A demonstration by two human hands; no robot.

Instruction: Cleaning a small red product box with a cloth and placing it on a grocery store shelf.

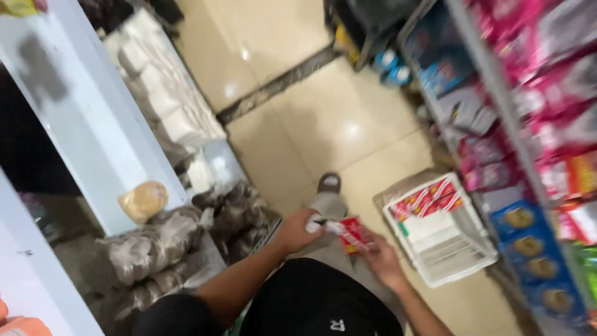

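While standing in a shop aisle, head view: person looks down at both hands, frame blurred
left hand [301,229]: fingers curled shut around a dark marker-like pen [328,223], tip toward the packet
right hand [380,258]: fingers closed on the lower edge of a small red packet [352,234], holding it up in front of the body
red packet: between the two hands, above the dark trousers, touching the pen end; print too blurred to tell
open carton [438,230]: on the floor just right of the hands, white flaps spread, a row of matching red packets [429,199] at its far end
floor [336,118]: pale glossy tiles, dark joint strip crossing
foot [328,183]: grey shoe, ahead of the hands
right shelves [547,155]: pink, red and blue packets, stacked tight
left side: white counter edge [93,124], bagged goods [155,242] piled below, white wrapped packs [168,93] further back
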